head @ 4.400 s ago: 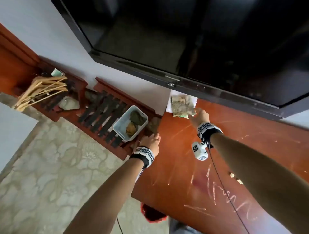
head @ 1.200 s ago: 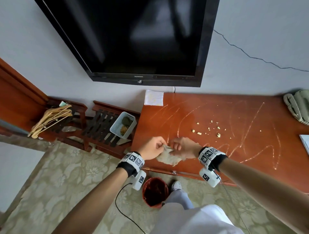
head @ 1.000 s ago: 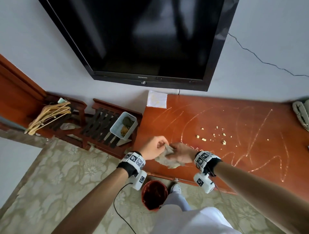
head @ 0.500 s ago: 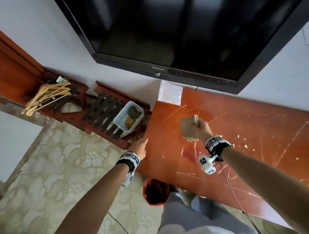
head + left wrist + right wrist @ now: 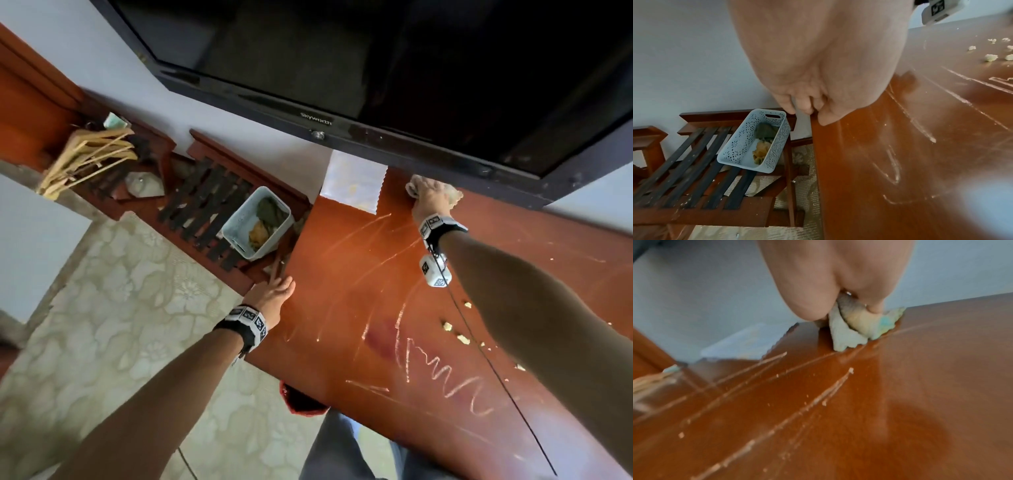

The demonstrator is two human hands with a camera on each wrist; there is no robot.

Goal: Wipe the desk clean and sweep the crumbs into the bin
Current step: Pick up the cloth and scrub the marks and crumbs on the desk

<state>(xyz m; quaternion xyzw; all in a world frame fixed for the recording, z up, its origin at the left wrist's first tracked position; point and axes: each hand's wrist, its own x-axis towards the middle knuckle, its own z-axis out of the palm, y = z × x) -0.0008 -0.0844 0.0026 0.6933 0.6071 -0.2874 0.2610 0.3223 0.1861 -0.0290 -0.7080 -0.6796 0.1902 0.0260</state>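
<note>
With your right hand clenched round the crumpled pale cloth at the far edge of the red-brown wooden table — left hand bracing straight-fingered on its left edge — press and pull overlapping strokes through the white streaks.

Both forearms are bare. Just behind the left grip sits the left band, black, faced with white tiles that each carry a black square code. The right band, of the same make, wraps the wrist behind the right grip. Under it, a little further back from that grip, hangs a white rounded pod printed with the same black codes. A thin black cable leaves the pod and runs back along the forearm. Far behind both grips, grey-blue trousers cover the legs.
</note>
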